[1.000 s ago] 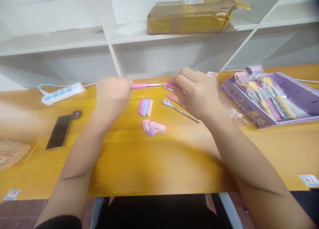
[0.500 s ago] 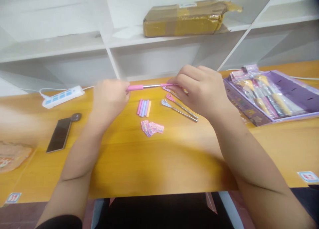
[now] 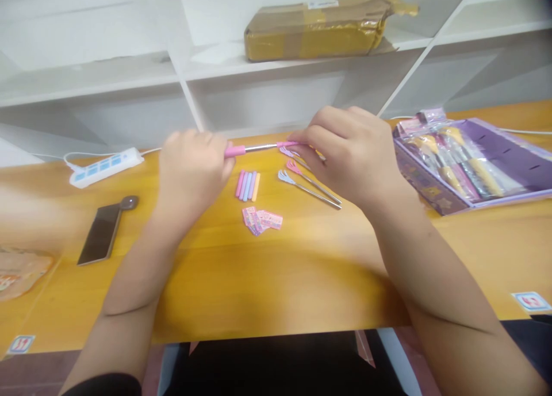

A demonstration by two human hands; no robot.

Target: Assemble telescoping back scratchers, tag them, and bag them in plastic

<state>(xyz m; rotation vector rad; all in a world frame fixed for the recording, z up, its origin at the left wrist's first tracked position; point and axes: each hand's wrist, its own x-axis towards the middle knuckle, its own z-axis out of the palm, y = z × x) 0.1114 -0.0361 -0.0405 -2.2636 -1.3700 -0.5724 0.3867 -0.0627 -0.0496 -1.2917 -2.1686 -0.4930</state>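
A pink back scratcher with a metal rod (image 3: 257,148) is stretched level between my hands above the table. My left hand (image 3: 194,169) is closed round its pink grip. The fingers of my right hand (image 3: 345,152) pinch its pink other end, which they mostly hide. Below my right hand lie more back scratcher rods, among them one with a pink claw (image 3: 294,166) and one with a light blue claw (image 3: 286,177); others are partly covered. Nearer the middle sit several pastel grip tubes (image 3: 248,186) in a row and a small fan of printed pink cards (image 3: 262,220).
On the right stands a purple box (image 3: 440,192) with wrapped back scratchers (image 3: 457,163) in it. A power strip (image 3: 106,167), a phone (image 3: 100,234) and a small dark round-ended object (image 3: 129,203) lie left. A taped carton (image 3: 319,31) rests on the white shelf (image 3: 224,71).
My left hand has slid a little to the right along the pink grip, so less of the grip shows. My right hand keeps its pinch. The view has shifted slightly.
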